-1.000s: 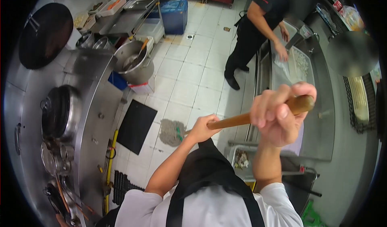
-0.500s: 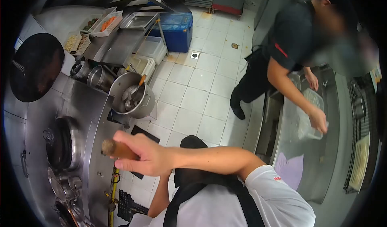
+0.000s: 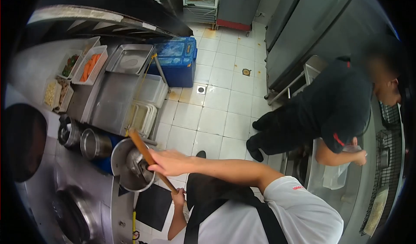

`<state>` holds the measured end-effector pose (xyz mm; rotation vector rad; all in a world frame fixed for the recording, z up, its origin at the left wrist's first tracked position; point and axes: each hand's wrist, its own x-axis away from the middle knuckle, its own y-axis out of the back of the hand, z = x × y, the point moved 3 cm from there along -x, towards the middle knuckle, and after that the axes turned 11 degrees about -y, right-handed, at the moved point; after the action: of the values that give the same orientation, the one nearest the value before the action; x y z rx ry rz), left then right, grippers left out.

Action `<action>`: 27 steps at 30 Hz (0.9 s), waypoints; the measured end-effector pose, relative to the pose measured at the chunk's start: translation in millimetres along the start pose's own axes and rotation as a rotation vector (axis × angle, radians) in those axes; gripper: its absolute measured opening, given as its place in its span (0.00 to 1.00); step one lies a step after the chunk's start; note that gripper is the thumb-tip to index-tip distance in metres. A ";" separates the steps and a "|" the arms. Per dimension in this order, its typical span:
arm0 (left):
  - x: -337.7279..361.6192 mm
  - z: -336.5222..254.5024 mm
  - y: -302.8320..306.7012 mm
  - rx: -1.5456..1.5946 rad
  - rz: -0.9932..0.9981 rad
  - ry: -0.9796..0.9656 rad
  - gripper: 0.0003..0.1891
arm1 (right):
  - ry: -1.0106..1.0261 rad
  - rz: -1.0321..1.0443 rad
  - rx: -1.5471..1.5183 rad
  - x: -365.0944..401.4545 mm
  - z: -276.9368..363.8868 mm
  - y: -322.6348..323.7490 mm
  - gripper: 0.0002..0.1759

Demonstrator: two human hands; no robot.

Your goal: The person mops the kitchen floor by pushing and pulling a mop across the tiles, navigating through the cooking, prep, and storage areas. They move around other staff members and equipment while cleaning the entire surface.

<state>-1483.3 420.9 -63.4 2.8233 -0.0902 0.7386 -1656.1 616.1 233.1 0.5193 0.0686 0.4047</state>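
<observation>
My right hand (image 3: 167,162) is closed around the upper part of a long wooden stick (image 3: 143,147), which slants down toward my body. Lower on the same stick, my left hand (image 3: 178,197) grips it close to my apron. Whether a tool head sits at the stick's lower end cannot be seen. Just beyond the stick's top end stands a large steel pot (image 3: 123,157) with metal utensils (image 3: 138,163) in it; the stick passes in front of its rim.
On the left stand a steel stove counter (image 3: 106,209), a dark wok (image 3: 26,142) and a carrot tray (image 3: 89,66). A blue cooler (image 3: 173,57) is on the tiled floor. At right, a co-worker (image 3: 320,101) bends over a steel counter with a clear plastic container (image 3: 336,175).
The view has shifted, showing more of the floor and fridge. The stick, seen end-on before, now shows its length. The co-worker has turned and leaned further over the counter.
</observation>
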 end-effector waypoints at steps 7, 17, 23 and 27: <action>-118.0 -94.4 -64.7 -0.088 0.089 -0.122 0.14 | -0.359 0.158 -0.051 -24.3 -134.4 73.4 0.22; -250.0 -201.7 -151.4 -0.497 -0.079 -0.008 0.18 | -1.082 -0.347 -0.709 74.1 -369.7 234.9 0.14; -354.2 -261.6 -236.2 -0.568 0.074 -0.010 0.22 | -0.779 -0.627 -0.322 -26.2 -429.9 424.3 0.16; -367.8 -417.1 -329.4 -0.631 0.168 -0.226 0.19 | -0.198 -0.713 -0.430 -139.5 -313.5 597.2 0.33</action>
<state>-1964.9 838.0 45.5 2.2887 -0.5069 0.3322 -2050.1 1180.6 251.8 0.0844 -0.0273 -0.3292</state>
